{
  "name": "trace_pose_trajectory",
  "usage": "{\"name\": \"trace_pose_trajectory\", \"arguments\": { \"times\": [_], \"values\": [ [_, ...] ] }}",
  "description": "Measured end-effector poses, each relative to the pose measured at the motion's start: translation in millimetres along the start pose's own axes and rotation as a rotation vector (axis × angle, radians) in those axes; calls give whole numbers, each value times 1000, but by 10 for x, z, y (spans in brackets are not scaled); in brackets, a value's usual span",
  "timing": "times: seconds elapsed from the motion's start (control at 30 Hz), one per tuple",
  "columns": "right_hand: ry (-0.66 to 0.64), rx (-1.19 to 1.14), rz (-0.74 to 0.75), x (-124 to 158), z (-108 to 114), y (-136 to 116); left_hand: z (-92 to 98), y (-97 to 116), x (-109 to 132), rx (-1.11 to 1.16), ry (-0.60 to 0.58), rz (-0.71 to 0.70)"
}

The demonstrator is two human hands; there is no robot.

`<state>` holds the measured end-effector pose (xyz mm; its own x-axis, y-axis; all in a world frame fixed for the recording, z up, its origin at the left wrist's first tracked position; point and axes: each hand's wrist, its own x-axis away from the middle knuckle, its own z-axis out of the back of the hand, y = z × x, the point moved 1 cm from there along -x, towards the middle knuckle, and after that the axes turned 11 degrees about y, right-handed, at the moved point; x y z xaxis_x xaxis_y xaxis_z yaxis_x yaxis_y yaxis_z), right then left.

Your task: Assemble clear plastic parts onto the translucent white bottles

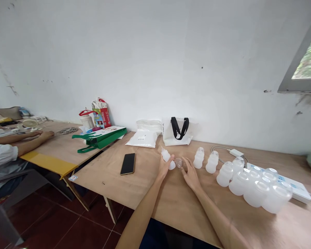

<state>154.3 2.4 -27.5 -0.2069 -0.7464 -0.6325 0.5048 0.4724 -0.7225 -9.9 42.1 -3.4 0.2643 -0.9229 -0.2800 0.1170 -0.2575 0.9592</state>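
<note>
My left hand (163,168) is wrapped around a small white baby bottle (165,154). The bottle is tilted, its narrow top pointing away to the upper left, and part of its body is hidden by my fingers. Between my two hands a clear bottle cap (178,162) sits at the tabletop. My right hand (190,174) has its fingers apart, with the fingertips right beside the cap; whether they touch it I cannot make out. To the right of this hand, several frosted bottles with clear domed caps (211,162) stand upright.
A black phone (128,164) lies left on the wooden table (111,181). Behind are a white plastic package (142,138) and a white bag with black handles (177,133). A power strip (295,188) and cable lie right. A green bag (101,138) and a co-worker's arm (33,143) are at the neighbouring table.
</note>
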Motion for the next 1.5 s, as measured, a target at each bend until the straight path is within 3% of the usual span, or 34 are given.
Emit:
{"name": "trace_pose_trajectory", "arguments": {
  "times": [0.1, 0.4, 0.5, 0.6, 0.77, 0.83, 1.0, 1.23, 1.4, 1.5],
  "values": [
    [22, -64, -70, -15, 29, -98, -23, 5, 53, 99, -67, 28],
    [-196, -395, -290, 15, 11, -256, -110, -25, 274, 206, -296, 29],
    [-289, -471, -392, -6, 16, -275, -149, -3, 267, 308, -283, 47],
    [-376, -549, -551, -30, 41, -275, -137, 78, 237, 471, -280, 116],
    [-567, -696, -800, -61, 168, -223, -89, 223, 247, 643, -472, 291],
    [-625, -708, -826, -64, 207, -217, -92, 226, 240, 644, -480, 318],
    [-465, -460, -616, -51, 150, -257, -104, 146, 150, 587, -304, 322],
    [-423, -340, -496, -39, 86, -261, -32, 187, 111, 616, -346, 308],
    [-258, -174, -207, -47, 117, -257, -36, 213, 181, 553, -366, 251],
    [-207, 48, -69, -14, 116, -264, -59, 209, 204, 481, -314, 201]
  ]
}}
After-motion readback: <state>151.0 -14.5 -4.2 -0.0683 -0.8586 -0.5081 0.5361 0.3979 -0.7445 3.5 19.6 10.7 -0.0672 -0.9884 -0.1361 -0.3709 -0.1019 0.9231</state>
